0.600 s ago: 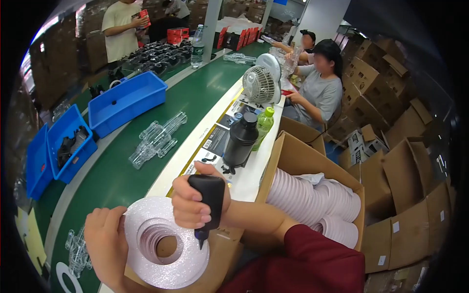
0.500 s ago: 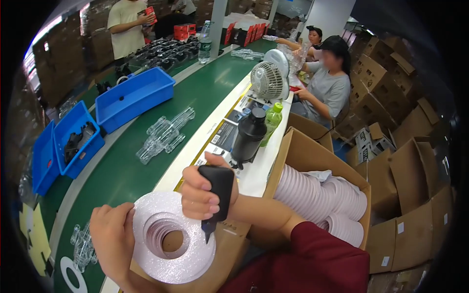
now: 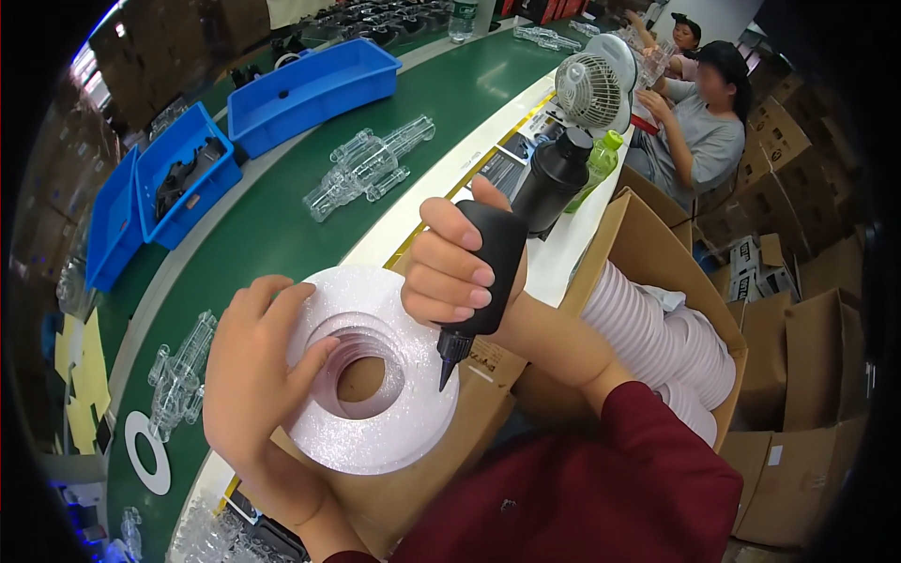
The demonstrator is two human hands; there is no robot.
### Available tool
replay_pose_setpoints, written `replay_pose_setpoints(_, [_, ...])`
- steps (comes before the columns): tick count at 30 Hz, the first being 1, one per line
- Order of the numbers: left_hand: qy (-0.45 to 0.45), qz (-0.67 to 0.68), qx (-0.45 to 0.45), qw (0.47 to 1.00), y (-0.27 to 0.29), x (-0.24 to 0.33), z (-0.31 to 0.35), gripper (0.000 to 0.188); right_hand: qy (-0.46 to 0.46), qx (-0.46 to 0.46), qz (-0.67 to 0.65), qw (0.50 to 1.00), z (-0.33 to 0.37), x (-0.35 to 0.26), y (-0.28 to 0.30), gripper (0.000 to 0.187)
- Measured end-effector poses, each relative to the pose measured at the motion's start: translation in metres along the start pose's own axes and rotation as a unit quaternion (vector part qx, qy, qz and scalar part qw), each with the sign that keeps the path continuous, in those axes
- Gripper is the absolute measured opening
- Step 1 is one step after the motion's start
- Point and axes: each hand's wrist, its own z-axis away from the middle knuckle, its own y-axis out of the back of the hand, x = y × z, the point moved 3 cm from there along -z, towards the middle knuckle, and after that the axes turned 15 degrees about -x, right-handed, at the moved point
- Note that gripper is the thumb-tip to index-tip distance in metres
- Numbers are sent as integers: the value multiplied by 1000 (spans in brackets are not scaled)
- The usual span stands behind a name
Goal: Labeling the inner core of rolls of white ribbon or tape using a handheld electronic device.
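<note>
A stack of white, glittery flat rings [image 3: 385, 439] sits on a brown cardboard box in front of me. My left hand [image 3: 258, 361] is at its left side, fingers apart on the outer rim and thumb lying on the top face near the hole. Wrapped in my right hand [image 3: 449, 263] is a black squeeze bottle [image 3: 496, 263], turned nozzle down. Its pointed tip is over the right part of the top ring; whether it touches, I cannot tell. One loose white ring [image 3: 148, 452] lies on the green table left of my hand, beside a clear plastic part [image 3: 180, 375].
Another clear plastic part [image 3: 371, 169] lies on the green tabletop [image 3: 282, 239]. Blue bins [image 3: 314, 94] line its far-left side. A large black bottle [image 3: 554, 183], a green bottle [image 3: 601, 167] and a fan [image 3: 593, 89] stand right. An open carton [image 3: 737, 375] holds more rings. Co-workers sit beyond.
The view has shifted, so the scene sits higher and further right. My left thumb has spread from the fingers onto the ring's face. My right hand still grips the black bottle nozzle down.
</note>
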Motion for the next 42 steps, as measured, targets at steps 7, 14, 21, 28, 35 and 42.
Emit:
replay_pose_setpoints(7, [31,14,-12,999,-12,-9,-3,47,-11,0,1,1000,8,1,9,52])
replay_pose_setpoints(14, [97,-5,-20,995,-14,-12,-2,44,-24,-18,27,999,8,3,15,53])
replay_pose_setpoints(21, [60,-16,25,998,-22,-22,7,53,-18,-28,143,989,8,10,22,49])
replay_pose_setpoints(28, [59,2,9,998,-29,-35,10,51,-38,-65,237,969,9,24,13,54])
replay_pose_setpoints(35, [73,-8,0,997,-39,-42,9,47,-36,-4,260,965,16,33,11,57])
replay_pose_setpoints(42, [75,-17,5,997,-43,-46,11,46,-37,6,297,954,18,38,18,57])
